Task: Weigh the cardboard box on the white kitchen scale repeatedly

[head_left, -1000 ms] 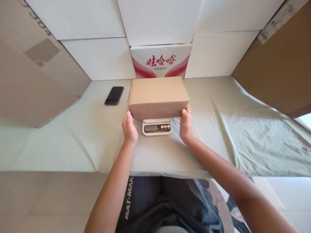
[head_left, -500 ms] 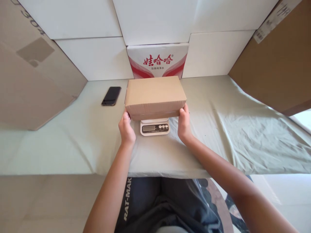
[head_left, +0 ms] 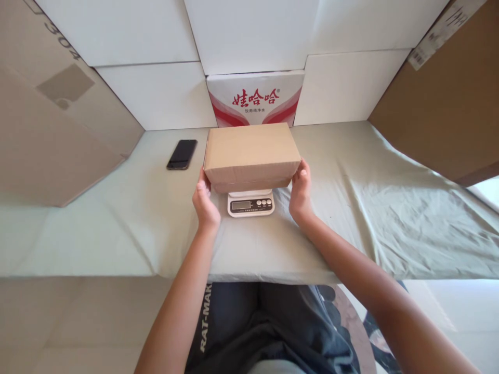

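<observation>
Where the cardboard box (head_left: 251, 148) points: long axis left to right, above the scale (head_left: 250, 205)
Left hand (head_left: 205, 204), right hand (head_left: 301, 193): fingers half-curled at opposite ends; grip, cannot tell

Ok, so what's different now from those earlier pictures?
The right hand has shifted up and outward at the right end of the box, its thumb moving off the front corner. The left hand sits slightly higher at the other end. Whether either still grips is unclear. The box stays over the scale; the phone hasn't moved.
</observation>
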`<action>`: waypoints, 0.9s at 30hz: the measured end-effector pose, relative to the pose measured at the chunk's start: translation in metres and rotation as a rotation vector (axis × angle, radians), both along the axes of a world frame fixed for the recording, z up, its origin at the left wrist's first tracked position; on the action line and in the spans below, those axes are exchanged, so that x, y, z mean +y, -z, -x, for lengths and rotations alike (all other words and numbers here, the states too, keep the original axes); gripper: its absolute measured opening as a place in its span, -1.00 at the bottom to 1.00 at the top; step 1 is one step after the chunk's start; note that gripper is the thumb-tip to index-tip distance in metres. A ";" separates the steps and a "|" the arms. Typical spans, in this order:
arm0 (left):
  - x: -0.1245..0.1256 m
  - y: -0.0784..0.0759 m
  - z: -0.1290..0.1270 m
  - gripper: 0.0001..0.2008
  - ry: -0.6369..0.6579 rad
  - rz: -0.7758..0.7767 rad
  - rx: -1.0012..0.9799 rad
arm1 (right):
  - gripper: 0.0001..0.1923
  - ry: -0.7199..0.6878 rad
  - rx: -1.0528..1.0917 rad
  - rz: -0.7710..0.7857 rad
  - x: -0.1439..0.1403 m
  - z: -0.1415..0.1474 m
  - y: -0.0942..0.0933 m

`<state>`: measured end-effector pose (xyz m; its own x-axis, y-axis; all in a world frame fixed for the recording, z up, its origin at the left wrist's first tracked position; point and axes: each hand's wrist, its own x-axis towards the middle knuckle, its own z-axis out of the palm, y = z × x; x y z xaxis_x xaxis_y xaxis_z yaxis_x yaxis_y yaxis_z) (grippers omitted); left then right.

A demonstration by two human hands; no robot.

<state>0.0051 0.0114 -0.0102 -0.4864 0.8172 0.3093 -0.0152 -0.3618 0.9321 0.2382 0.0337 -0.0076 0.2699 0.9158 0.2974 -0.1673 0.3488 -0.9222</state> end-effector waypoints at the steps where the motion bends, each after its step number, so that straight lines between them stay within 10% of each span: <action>1: 0.001 0.001 0.000 -0.12 -0.004 0.006 -0.011 | -0.35 0.002 0.022 0.005 0.003 -0.001 0.003; 12: 0.004 0.008 -0.001 -0.07 -0.007 0.019 -0.030 | -0.34 0.011 0.146 0.064 0.031 -0.007 0.024; 27: 0.008 0.000 -0.004 0.01 0.036 -0.019 -0.097 | -0.23 -0.169 0.051 -0.097 0.013 -0.004 0.006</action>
